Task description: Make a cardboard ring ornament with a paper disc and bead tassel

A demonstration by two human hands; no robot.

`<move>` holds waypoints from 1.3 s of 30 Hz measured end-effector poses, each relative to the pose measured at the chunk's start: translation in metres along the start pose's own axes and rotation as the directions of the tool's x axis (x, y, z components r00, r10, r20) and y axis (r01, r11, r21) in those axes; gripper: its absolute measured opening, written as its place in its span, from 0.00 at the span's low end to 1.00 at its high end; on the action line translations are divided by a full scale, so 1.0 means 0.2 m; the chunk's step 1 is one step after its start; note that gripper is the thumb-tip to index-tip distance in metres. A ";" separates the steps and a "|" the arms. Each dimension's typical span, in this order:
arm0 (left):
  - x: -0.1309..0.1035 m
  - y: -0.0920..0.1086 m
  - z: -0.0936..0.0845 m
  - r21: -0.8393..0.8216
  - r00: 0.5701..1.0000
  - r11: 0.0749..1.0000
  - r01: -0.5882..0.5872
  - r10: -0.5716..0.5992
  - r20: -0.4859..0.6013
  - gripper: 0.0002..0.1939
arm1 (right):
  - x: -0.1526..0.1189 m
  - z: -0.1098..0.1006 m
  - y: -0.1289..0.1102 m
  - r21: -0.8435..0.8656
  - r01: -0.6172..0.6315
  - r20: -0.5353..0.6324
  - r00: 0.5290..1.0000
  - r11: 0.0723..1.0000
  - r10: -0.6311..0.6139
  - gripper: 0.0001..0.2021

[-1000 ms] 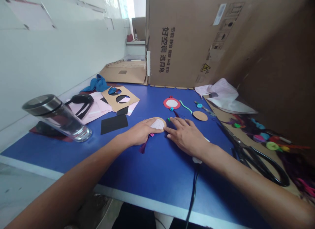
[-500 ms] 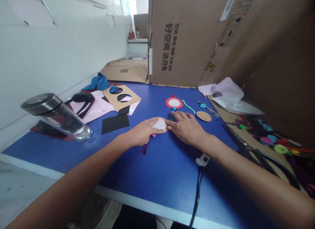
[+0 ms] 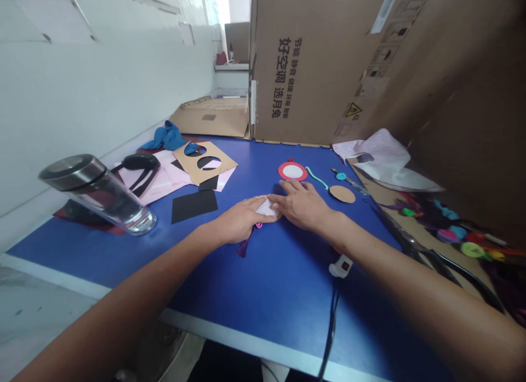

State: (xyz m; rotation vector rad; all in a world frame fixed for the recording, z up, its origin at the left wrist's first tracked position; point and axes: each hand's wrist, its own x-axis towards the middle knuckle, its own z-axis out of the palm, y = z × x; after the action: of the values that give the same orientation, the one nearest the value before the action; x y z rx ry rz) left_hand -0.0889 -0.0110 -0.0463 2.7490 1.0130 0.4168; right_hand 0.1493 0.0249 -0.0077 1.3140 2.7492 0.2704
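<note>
Between my hands a small round piece with a white paper face (image 3: pixel 266 207) lies on the blue table. My left hand (image 3: pixel 240 218) grips its left edge between thumb and fingers. The fingertips of my right hand (image 3: pixel 302 205) press on its right side, covering part of it. A pink bead (image 3: pixel 258 226) and a dark purple tassel (image 3: pixel 243 247) stick out below it. Beyond my right hand lies a red ring with a white centre (image 3: pixel 292 171). A green strip (image 3: pixel 316 177) and a brown cardboard disc (image 3: pixel 342 194) are to its right.
A glass bottle (image 3: pixel 119 206) stands at the left, near black paper (image 3: pixel 194 206) and cardboard with round holes (image 3: pixel 204 161). A white corded tool (image 3: pixel 341 266) sits below my right forearm. Scissors (image 3: pixel 431 253) lie right. A large box (image 3: pixel 320 69) stands behind.
My right hand has slid left over the round piece and now covers more of its white face. My left hand holds on in nearly the same place.
</note>
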 end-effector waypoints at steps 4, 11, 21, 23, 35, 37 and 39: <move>0.00 -0.01 0.01 0.001 1.000 1.000 0.015 -0.015 -0.010 0.38 | -0.04 -0.01 0.01 -0.006 -0.006 0.001 1.000 1.000 0.006 0.24; 0.01 -0.01 0.02 -0.002 1.000 1.000 0.005 -0.005 -0.016 0.37 | -0.18 -0.01 0.00 0.022 0.008 -0.032 0.999 1.000 -0.007 0.23; 0.02 0.01 -0.01 -0.042 0.996 0.997 -0.065 0.062 -0.069 0.32 | -0.31 0.02 -0.06 0.018 0.006 -0.089 0.996 1.000 -0.004 0.21; 0.02 0.01 -0.01 -0.033 0.996 0.998 -0.062 0.059 -0.070 0.32 | -0.32 0.02 -0.07 0.016 0.018 -0.088 0.996 1.000 -0.016 0.21; 0.01 -0.01 0.01 0.000 1.000 1.000 -0.013 0.013 -0.019 0.38 | -0.27 0.06 -0.01 0.005 -0.029 -0.110 0.994 1.000 0.030 0.23; 0.01 -0.01 0.01 -0.001 1.000 1.000 0.002 -0.002 -0.012 0.38 | -0.23 0.05 0.00 0.006 -0.036 -0.087 0.996 0.999 0.036 0.23; 0.01 -0.02 0.02 -0.008 1.000 1.000 0.013 -0.013 0.001 0.37 | -0.20 0.04 0.00 0.012 -0.042 -0.066 0.997 0.999 0.043 0.23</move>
State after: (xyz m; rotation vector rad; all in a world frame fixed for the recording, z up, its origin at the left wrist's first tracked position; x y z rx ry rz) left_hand -0.0886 -0.0078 -0.0501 2.7339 1.0268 0.4164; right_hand 0.1757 -0.0041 -0.0161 1.3921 2.7828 0.3088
